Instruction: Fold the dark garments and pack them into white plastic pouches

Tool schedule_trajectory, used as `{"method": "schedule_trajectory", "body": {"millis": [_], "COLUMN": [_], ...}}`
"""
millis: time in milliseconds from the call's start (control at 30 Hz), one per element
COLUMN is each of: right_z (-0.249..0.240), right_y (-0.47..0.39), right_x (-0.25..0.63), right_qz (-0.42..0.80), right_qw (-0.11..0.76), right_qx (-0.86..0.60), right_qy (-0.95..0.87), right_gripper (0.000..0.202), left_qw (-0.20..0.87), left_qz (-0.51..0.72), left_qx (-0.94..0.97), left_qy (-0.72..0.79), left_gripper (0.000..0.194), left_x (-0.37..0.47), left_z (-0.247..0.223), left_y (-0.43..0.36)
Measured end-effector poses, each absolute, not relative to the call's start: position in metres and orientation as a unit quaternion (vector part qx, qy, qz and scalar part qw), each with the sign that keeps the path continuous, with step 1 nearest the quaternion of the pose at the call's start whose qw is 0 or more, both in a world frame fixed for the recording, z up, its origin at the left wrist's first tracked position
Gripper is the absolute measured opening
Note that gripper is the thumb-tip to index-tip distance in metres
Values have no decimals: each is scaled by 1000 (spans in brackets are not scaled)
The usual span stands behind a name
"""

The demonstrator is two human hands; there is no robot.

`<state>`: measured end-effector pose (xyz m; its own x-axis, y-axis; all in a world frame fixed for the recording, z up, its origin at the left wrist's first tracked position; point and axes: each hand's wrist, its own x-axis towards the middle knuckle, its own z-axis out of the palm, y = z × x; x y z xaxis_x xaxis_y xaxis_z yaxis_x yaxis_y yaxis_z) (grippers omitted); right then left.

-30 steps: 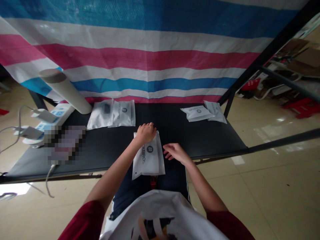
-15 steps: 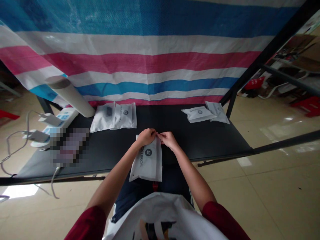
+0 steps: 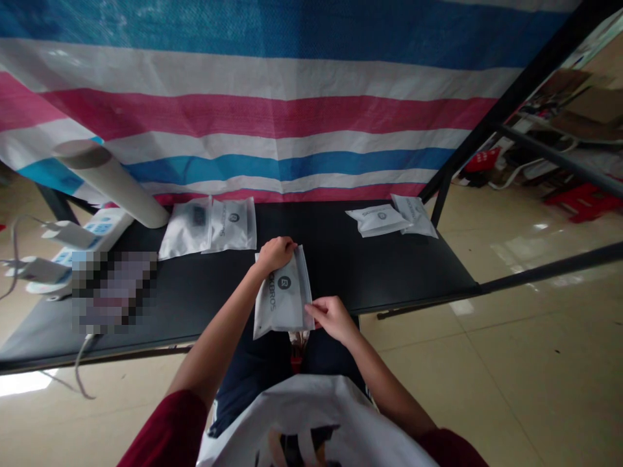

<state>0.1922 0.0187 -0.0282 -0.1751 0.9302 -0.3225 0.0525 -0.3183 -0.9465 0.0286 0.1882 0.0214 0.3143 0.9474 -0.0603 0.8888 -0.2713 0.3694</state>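
Note:
A frosted zip bag [image 3: 287, 305] with dark lettering and a round logo extends over the table's front edge above my lap. My left hand [image 3: 276, 253] is closed on its far end, covering part of the print. Lower down, my right hand [image 3: 331, 316] pinches the bag's right edge between thumb and fingers. What lies inside the bag cannot be made out. Two similar bags, a left one [image 3: 186, 227] and a printed one [image 3: 232, 224], lie side by side beyond my left hand.
Two more bags, one in front [image 3: 379, 220] and one behind [image 3: 415, 215], overlap at the back right of the black table [image 3: 341, 269]. On the left are a pale cylinder [image 3: 114, 185], a power strip [image 3: 104, 227] with plugs, and a blurred-out device [image 3: 114, 288]. Striped sheeting [image 3: 292, 117] hangs behind.
My right hand has slid down the bag's right edge towards me, away from my left hand. My left hand keeps its hold at the far end. The view has shifted slightly right.

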Motion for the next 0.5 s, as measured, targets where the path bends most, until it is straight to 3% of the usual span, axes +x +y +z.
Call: {"method": "schedule_trajectory", "body": {"millis": [200,367,500], "right_z": [-21,-19,-27], "right_y": [-5,13,35], "right_x": [192,202,208], "right_qz": [617,583,588], "right_qw": [360,428,422], "right_qx": [-546,-557,-538], "right_qy": [-438,-407,-433], "right_gripper": [49,62,43], "left_qw": [150,67,94], "left_qz": [98,227,284], "left_qx": [804,807,807], "left_qy": [566,542,509], "left_gripper": [32,35,47], "left_x": [34,28,9], "left_z": [26,33,14], "left_y": [191,165,127]}}
